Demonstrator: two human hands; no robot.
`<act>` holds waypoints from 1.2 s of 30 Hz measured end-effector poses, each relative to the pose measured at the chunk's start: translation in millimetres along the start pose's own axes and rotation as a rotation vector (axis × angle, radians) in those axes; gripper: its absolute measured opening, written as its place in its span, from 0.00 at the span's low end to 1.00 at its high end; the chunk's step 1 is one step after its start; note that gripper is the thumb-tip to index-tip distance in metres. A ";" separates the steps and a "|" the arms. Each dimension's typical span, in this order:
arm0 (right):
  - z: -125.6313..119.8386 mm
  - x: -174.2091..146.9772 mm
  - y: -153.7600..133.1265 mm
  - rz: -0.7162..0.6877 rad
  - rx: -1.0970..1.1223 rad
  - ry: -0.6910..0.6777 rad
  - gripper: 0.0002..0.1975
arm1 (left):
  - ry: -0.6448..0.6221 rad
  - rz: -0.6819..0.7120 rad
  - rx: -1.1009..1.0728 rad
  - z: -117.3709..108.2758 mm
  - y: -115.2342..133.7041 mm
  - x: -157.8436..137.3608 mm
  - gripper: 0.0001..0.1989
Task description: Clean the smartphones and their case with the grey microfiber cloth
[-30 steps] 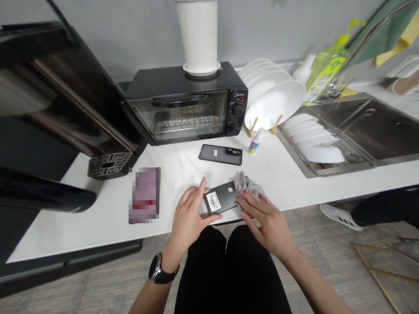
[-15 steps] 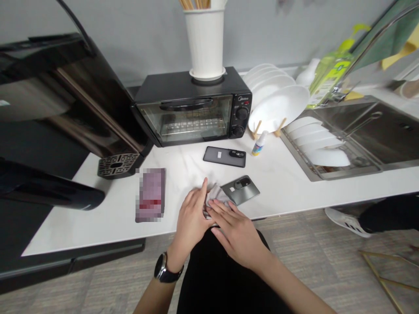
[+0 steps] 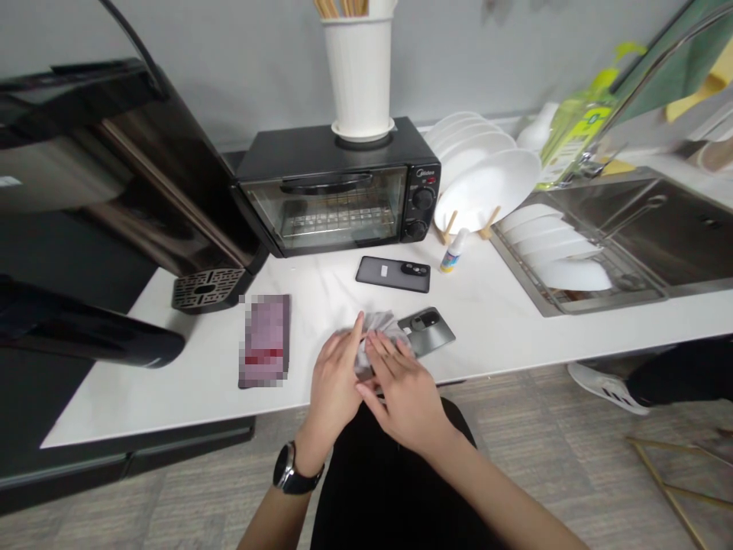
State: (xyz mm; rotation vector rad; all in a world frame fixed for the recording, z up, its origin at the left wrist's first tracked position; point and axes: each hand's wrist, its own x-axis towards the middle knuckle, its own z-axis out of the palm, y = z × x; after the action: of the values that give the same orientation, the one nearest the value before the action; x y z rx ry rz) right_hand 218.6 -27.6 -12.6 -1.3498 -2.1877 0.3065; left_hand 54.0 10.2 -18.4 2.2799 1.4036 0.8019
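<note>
A crumpled grey cloth point(image 3: 375, 325) lies between my two hands at the counter's front edge. My right hand point(image 3: 404, 389) presses it with bent fingers. Beside it, my left hand point(image 3: 337, 374), with a black watch point(image 3: 285, 467) on the wrist, is curled, one finger pointing forward; what it grips is hidden by the cloth and fingers. A grey-green phone point(image 3: 434, 336) lies camera side up just right of the cloth, which covers its left end. Farther back lies a dark phone point(image 3: 389, 273), and a small spray bottle point(image 3: 454, 250) stands to its right.
A blurred purple item point(image 3: 267, 336) lies on the white counter point(image 3: 188, 397) at left, near a black drink machine point(image 3: 214, 286). Behind are a toaster oven point(image 3: 337, 183) bearing a white cup point(image 3: 363, 76), racked plates point(image 3: 486, 187) and a sink point(image 3: 681, 214). Another person's shoe point(image 3: 607, 388) shows at right.
My right hand has shifted slightly left, its fingers still on the cloth. The cloth has spread a little to the right, covering more of the grey-green phone.
</note>
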 end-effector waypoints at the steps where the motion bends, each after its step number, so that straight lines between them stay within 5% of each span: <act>1: 0.1 -6.7 -6.8 -0.012 0.011 -0.019 0.28 | 0.001 -0.002 0.004 -0.3 0.2 -0.4 0.49; 4: -14.2 -35.0 3.4 -0.016 -0.004 -0.076 0.27 | -0.003 -0.010 -0.003 -1.1 1.6 0.4 0.52; 7: -36.7 -53.1 44.8 0.090 -0.114 -0.019 0.28 | -0.003 -0.010 -0.005 -1.4 2.9 2.7 0.57; 11: -42.5 -35.2 79.1 0.222 -0.207 0.117 0.29 | -0.008 -0.017 -0.011 -0.7 2.8 4.2 0.57; 15: -12.5 0.1 39.4 0.120 -0.118 0.086 0.30 | -0.007 0.004 -0.004 0.0 0.5 1.8 0.53; 19: 5.0 -7.6 -9.7 -0.003 -0.023 -0.007 0.30 | -0.007 0.023 0.028 -0.7 -0.5 -1.0 0.47; 22: -10.4 -36.3 2.0 0.000 -0.044 -0.061 0.27 | -0.004 -0.001 0.024 -1.3 0.7 -0.7 0.52; 25: -34.5 -55.6 44.3 0.114 -0.147 0.005 0.28 | -0.003 0.002 0.006 -1.0 1.0 1.5 0.59; 29: -40.1 -37.8 76.3 0.244 -0.240 0.131 0.28 | -0.015 0.002 -0.007 0.1 -0.1 3.9 0.59; 33: -9.1 0.7 37.1 0.136 -0.147 0.097 0.29 | -0.001 0.021 -0.006 0.4 0.3 1.4 0.54; 36: 6.2 1.2 -2.5 0.019 -0.057 0.031 0.29 | 0.001 0.035 0.028 -0.7 1.3 -1.6 0.49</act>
State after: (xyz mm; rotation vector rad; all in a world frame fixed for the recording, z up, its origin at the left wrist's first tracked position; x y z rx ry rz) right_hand 212.9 -27.2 -16.2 -1.3977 -2.1744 0.2296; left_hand 53.9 8.1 -17.6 2.3315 1.3878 0.7986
